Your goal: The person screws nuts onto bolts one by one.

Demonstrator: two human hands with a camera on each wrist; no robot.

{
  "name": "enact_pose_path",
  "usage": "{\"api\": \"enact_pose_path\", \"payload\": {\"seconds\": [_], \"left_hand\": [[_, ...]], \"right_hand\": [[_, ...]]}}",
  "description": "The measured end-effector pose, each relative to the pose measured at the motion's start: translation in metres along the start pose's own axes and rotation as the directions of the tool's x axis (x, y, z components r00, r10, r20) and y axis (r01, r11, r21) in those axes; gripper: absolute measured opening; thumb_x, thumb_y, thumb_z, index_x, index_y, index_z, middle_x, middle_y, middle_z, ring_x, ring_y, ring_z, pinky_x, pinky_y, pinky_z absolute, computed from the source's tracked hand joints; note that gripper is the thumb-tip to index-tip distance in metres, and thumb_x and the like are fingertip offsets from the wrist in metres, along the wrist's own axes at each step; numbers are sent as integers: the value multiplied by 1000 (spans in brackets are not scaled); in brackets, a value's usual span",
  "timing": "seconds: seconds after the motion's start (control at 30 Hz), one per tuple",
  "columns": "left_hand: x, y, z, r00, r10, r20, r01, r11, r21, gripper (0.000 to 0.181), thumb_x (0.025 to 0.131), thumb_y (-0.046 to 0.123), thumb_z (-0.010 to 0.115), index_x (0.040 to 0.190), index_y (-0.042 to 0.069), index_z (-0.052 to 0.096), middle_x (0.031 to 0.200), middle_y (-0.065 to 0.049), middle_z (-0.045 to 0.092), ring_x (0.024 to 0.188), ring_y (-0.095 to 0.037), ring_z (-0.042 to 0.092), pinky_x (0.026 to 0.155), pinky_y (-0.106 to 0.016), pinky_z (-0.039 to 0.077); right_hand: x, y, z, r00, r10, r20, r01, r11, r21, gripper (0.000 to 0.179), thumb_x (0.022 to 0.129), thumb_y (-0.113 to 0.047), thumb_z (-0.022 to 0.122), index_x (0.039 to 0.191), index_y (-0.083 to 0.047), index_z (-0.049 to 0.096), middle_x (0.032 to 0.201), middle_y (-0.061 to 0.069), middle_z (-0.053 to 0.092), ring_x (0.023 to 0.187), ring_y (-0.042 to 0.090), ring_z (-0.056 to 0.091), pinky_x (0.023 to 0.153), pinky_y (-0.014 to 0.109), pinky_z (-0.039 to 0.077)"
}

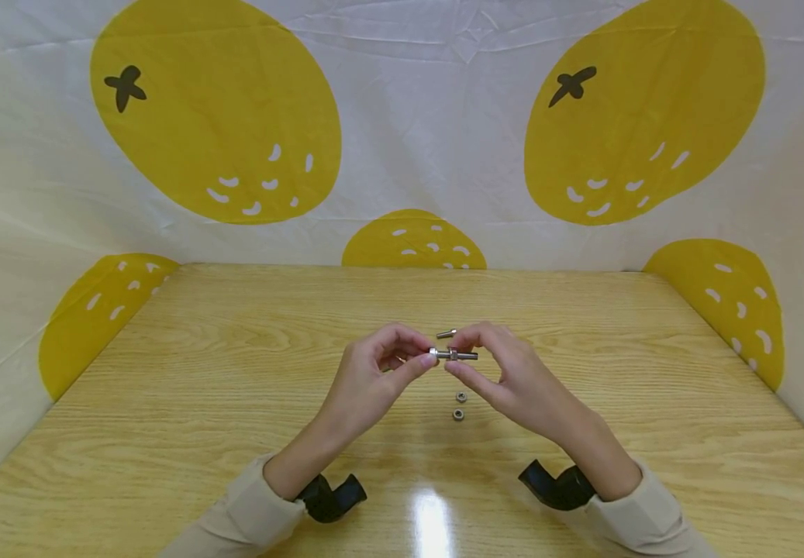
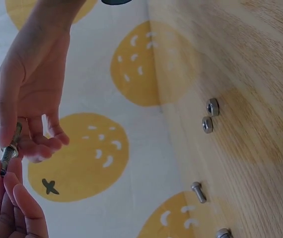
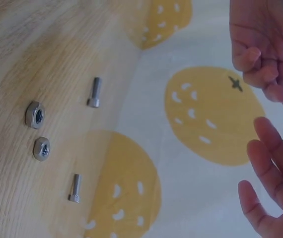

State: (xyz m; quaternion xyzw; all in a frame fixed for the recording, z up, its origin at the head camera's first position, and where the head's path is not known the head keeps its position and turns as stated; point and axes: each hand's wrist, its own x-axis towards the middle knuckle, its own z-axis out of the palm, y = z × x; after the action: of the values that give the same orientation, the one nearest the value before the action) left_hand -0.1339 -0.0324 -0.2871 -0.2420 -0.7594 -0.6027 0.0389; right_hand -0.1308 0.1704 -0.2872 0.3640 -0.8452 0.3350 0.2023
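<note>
A silvery bolt (image 1: 469, 356) lies level between the two hands, raised over the wooden table. My left hand (image 1: 367, 380) pinches its head end between thumb and forefinger. On the shank sits a nut (image 1: 453, 354), which my right hand (image 1: 516, 384) pinches with thumb and forefinger, its other fingers spread in the right wrist view. The threaded end sticks out past the nut on the right. Fingers partly cover both nut and bolt head.
Two loose nuts, one (image 1: 461, 397) behind the other (image 1: 458, 415), lie on the wooden table (image 1: 234, 434) below the hands. Farther back are two socket-head bolts, one (image 3: 95, 93) and another (image 3: 75, 188). A white cloth (image 1: 429, 116) with yellow fruit prints walls the table's back and sides.
</note>
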Motion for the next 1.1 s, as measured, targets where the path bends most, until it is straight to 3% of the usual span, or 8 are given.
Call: {"api": "enact_pose_path", "payload": {"seconds": [0.17,0.27,0.37,0.43,0.57,0.8,1.1], "left_hand": [[0,0,0,1000,-4,6,4,1000,-9,14,85,16,68,96,8,65,87,-6,66,77,-18,61,67,-22,50],[0,0,0,1000,-13,10,13,1000,-12,14,85,16,68,96,8,65,87,-6,66,78,-23,62,67,-22,50],[0,0,0,1000,-10,8,10,1000,-9,14,85,16,68,97,8,65,88,-6,66,78,-20,61,67,-22,50],[0,0,0,1000,-6,7,6,1000,-3,14,85,16,67,97,8,65,88,-6,66,78,-17,61,68,-22,50],[0,0,0,1000,0,4,0,1000,7,14,86,16,67,97,8,65,88,-5,65,77,-13,60,69,-22,51],[0,0,0,1000,-4,3,4,1000,6,14,85,16,68,97,8,65,87,-5,66,77,-14,60,68,-22,50],[0,1,0,1000,1,5,-1,1000,6,13,85,15,68,96,9,65,86,-5,66,76,-14,60,67,-22,50]], "right_hand": [[0,-1,1,999,40,14,-39,999,-13,3,92,-14,58,92,-14,60,91,-7,60,88,7,52,77,30,44],[1,-2,0,994,104,40,-104,994,-17,12,96,-19,52,87,-17,61,90,-8,61,89,8,52,79,33,43],[1,-4,-2,983,170,66,-170,985,-10,10,95,-23,54,97,-16,61,96,-6,61,93,11,53,82,36,44],[0,-6,-3,978,197,72,-197,980,-4,18,91,-24,60,106,-14,59,102,-4,60,97,12,53,84,38,45],[0,-6,-3,989,137,49,-138,990,4,35,85,-18,68,116,-9,54,108,-1,61,99,12,55,85,37,48],[1,0,0,999,-41,-6,41,999,-7,29,81,-2,69,106,-6,55,99,-1,62,92,11,57,80,29,50],[-1,-1,0,1000,16,16,-16,1000,-5,16,87,-10,64,103,-9,59,99,-5,61,94,9,55,80,32,48]]}}
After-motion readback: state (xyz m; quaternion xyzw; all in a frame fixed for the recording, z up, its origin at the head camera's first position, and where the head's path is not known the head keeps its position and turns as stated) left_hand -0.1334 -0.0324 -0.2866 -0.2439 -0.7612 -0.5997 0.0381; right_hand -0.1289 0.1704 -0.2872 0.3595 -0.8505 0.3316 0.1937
